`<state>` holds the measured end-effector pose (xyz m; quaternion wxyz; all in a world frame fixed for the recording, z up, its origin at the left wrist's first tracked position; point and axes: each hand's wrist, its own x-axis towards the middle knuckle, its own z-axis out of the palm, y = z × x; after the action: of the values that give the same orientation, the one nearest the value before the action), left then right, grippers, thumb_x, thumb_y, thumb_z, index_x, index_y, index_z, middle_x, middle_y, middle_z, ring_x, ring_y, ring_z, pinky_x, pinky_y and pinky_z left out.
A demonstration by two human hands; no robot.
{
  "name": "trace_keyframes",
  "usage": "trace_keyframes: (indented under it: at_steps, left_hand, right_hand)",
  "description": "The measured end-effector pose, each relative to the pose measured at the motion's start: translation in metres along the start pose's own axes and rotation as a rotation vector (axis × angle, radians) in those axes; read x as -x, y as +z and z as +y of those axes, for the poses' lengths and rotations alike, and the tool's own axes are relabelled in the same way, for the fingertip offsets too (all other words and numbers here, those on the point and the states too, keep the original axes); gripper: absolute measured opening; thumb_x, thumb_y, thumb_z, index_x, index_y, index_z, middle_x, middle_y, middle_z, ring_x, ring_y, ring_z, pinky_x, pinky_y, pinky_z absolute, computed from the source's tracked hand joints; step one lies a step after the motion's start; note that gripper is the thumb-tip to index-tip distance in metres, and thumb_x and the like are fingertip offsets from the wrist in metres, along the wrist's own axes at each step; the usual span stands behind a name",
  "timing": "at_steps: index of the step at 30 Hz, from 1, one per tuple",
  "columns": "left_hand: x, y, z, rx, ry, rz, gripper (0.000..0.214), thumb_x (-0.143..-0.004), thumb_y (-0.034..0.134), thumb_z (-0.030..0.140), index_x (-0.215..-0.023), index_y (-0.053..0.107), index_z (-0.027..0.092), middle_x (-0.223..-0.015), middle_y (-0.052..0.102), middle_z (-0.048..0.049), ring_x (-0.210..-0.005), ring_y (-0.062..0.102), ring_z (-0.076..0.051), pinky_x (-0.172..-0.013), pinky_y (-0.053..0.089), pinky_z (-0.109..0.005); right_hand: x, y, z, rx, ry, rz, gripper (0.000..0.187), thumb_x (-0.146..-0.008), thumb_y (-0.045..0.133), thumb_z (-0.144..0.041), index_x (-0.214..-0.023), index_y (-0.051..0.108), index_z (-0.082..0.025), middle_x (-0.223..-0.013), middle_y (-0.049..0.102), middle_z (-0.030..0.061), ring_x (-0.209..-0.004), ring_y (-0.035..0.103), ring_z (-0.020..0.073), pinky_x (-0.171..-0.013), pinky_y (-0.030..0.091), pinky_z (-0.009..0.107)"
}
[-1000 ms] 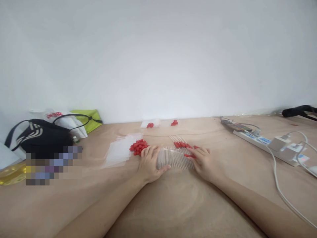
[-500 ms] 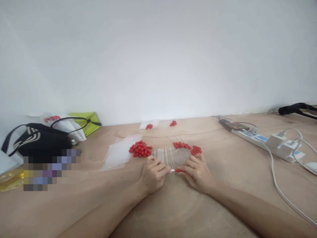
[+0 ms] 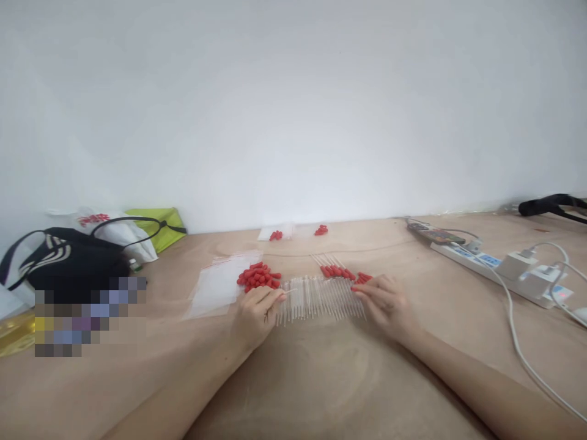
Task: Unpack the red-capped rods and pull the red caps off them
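Many clear thin dropper tubes (image 3: 316,299) lie side by side in a row on the table. At the row's left end, my left hand (image 3: 257,313) is closed in a pinch, with one thin tube (image 3: 290,291) sticking out from its fingertips. My right hand (image 3: 383,305) pinches a red bulb (image 3: 354,288) at the row's right end; whether a tube is fitted to it is unclear. A pile of red bulbs (image 3: 257,277) lies behind my left hand. Beyond the row, several tubes with red bulbs on them (image 3: 334,270) lie together.
Flat clear bags (image 3: 213,287) lie left of the pile. Two small groups of red bulbs (image 3: 276,235) sit near the wall. A power strip (image 3: 495,269) with chargers, a phone (image 3: 435,234) and a white cable (image 3: 510,324) occupy the right. A black bag (image 3: 73,263) stands left.
My hands have moved apart from the front of the row, where they held a tube and a red bulb end to end. The left went leftward, the right rightward and back.
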<state>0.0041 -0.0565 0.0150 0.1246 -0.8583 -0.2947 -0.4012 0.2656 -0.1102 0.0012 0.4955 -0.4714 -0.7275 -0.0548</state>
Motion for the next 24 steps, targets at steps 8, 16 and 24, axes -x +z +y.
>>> trace_keyframes:
  at_steps: [8,16,24]
  left_hand:
    - [-0.006,0.006,-0.011,0.012,-0.127,-0.023,0.029,-0.085,0.034,0.015,-0.106,0.053,0.013,-0.077,0.048,-0.0034,-0.07,0.052,-0.011,-0.068,0.047,-0.024]
    - [0.0,0.006,-0.017,-0.013,-0.087,-0.037,0.019,-0.082,0.039,0.013,-0.088,0.057,0.015,-0.074,0.055,-0.0026,-0.068,0.055,-0.011,-0.063,0.047,-0.022]
    - [0.003,0.001,-0.01,0.115,-0.074,-0.23,0.015,-0.079,0.049,0.024,-0.081,0.059,0.014,-0.081,0.056,-0.0043,-0.06,0.053,-0.009,-0.06,0.047,-0.022]
  right_hand:
    - [-0.014,-0.008,0.046,-0.057,0.479,0.167,0.034,-0.076,0.047,-0.037,-0.097,0.062,-0.015,-0.08,0.053,0.0062,-0.068,0.051,0.0143,-0.06,0.042,0.028]
    - [-0.014,-0.012,0.05,-0.042,0.694,0.12,0.028,-0.066,0.055,-0.041,-0.076,0.059,-0.015,-0.069,0.059,0.0034,-0.054,0.048,0.0111,-0.051,0.037,0.023]
    - [-0.01,-0.007,0.051,-0.021,0.662,0.005,0.031,-0.066,0.054,-0.046,-0.072,0.06,-0.017,-0.066,0.062,0.0031,-0.054,0.05,0.0121,-0.05,0.036,0.023]
